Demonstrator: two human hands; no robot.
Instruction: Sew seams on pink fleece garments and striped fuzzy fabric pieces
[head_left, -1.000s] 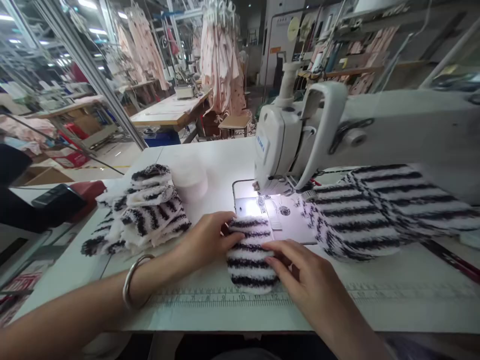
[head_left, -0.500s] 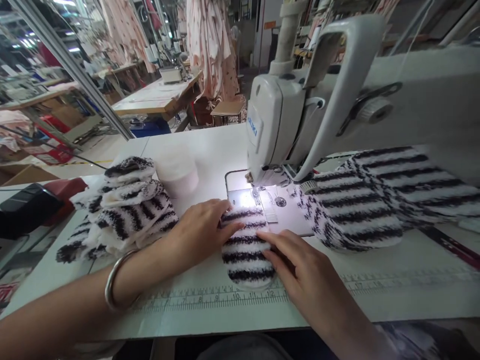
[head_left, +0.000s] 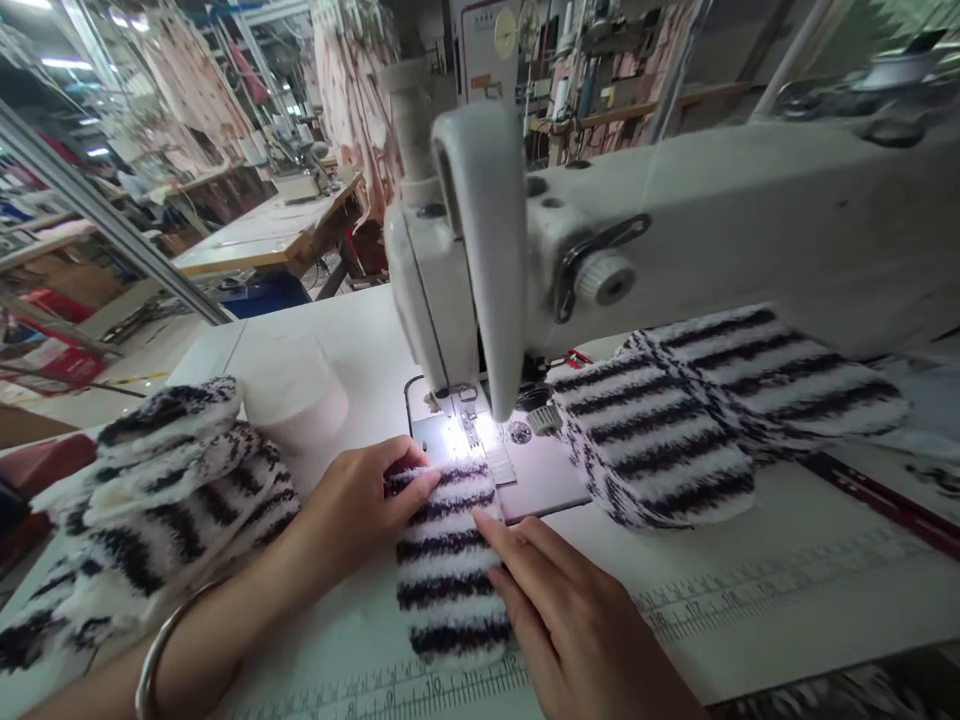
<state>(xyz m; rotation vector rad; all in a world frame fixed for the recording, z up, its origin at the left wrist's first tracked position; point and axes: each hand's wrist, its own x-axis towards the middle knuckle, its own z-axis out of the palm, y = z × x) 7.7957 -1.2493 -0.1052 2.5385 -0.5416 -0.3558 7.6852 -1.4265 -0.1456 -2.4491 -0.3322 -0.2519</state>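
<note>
A small fuzzy piece of black-and-white striped fabric (head_left: 446, 560) lies on the white table just in front of the lit needle plate (head_left: 480, 440) of a white sewing machine (head_left: 600, 250). My left hand (head_left: 360, 505) grips the piece's upper left edge, thumb on top. Fingers of my right hand (head_left: 562, 620) lie flat on its right side, pressing it down. A metal bangle (head_left: 161, 650) sits on my left wrist.
A heap of the same striped pieces (head_left: 142, 500) lies at the left, a white roll (head_left: 292, 395) behind it. More striped pieces (head_left: 697, 410) lie under the machine arm at the right. A printed ruler (head_left: 675, 615) runs along the table's front edge. Worktables and hanging garments stand behind.
The view has swung to the right and closer to the machine. Both hands have stayed on the striped piece, its top end now at the needle plate.
</note>
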